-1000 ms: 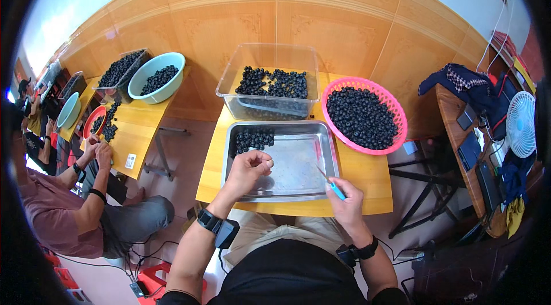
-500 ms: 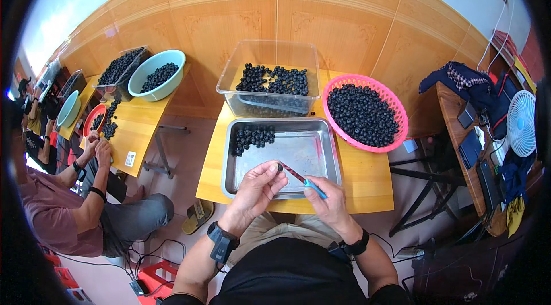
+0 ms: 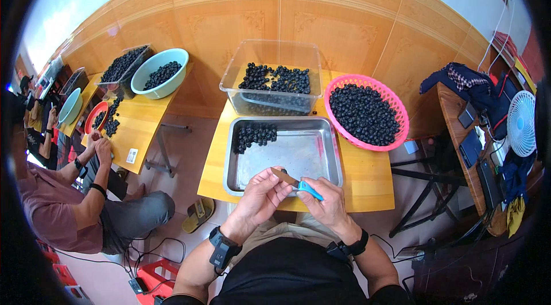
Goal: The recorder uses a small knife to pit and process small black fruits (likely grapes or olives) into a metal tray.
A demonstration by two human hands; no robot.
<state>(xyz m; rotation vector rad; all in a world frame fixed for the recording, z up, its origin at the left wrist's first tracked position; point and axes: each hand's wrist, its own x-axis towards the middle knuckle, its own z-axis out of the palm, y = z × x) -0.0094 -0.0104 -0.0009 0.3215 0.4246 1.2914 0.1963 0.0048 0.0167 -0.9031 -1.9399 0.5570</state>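
My right hand (image 3: 328, 201) is closed round the light-blue handle of a knife (image 3: 310, 190), its brownish blade pointing left. My left hand (image 3: 258, 193) has its fingers curled round a small dark round fruit (image 3: 283, 171), mostly hidden by the fingers and the blade. The blade lies across the left fingertips. Both hands are over the near edge of a shallow metal tray (image 3: 338, 155). Several similar dark fruits (image 3: 254, 136) lie heaped in the tray's far left corner.
Behind the tray stands a clear plastic bin (image 3: 232, 84) with dark fruits. At its right is a full pink basket (image 3: 404, 118). A co-worker (image 3: 60, 207) handles similar fruit at a table on the left. A fan (image 3: 521, 124) stands far right.
The knife has swung from slanting beside the fruit to lying across my left fingertips, its blade face now showing. Both hands have shifted only slightly.
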